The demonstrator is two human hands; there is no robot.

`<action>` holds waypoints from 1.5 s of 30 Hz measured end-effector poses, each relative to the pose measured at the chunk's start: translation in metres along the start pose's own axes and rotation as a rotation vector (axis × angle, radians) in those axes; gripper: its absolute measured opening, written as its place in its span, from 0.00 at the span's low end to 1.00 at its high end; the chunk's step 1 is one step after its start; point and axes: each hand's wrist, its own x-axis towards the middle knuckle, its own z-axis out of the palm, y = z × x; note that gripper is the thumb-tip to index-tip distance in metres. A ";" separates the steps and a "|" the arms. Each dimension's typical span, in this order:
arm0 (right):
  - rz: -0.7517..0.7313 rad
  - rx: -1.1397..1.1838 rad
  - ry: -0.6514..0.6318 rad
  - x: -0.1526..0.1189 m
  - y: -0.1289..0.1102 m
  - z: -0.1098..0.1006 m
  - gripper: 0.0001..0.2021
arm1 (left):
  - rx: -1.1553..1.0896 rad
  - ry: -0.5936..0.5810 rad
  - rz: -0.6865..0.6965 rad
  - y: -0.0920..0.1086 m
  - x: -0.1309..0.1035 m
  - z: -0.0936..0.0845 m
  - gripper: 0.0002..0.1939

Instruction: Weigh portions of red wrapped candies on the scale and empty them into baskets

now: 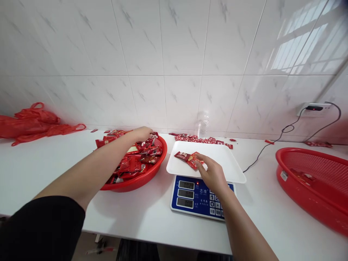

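Observation:
My left hand [143, 134] reaches over the far side of a red plastic basket [163, 154] heaped with small red snack packets [130, 164]. Its fingers are closed at a packet [154, 135] near the far rim, the fingertips partly hidden. My right hand [212, 170] is over the white pan [225, 163] of a blue digital scale [201, 192]. Thumb and fingers pinch a red packet [192, 160] lying on the pan. Another dark red packet [182, 156] lies against it, to its left. The scale's displays are lit too faintly to read surely.
A second red basket [304, 195] with a few packets stands at the right. Red plastic bags [35, 125] lie at the far left. Loose packets [195, 139] and a clear bottle [203, 125] line the tiled wall. A black cable [268, 145] runs from the socket [314, 110] to the scale.

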 end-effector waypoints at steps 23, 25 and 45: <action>0.064 0.025 0.104 0.005 0.007 -0.010 0.17 | -0.383 0.019 0.263 0.140 0.002 0.050 0.19; 0.063 0.016 0.103 0.005 0.007 -0.009 0.17 | -0.318 0.044 0.298 0.137 0.006 0.053 0.19; 0.036 -0.004 0.080 0.002 0.004 -0.006 0.17 | -0.085 0.016 0.259 0.130 -0.006 0.076 0.26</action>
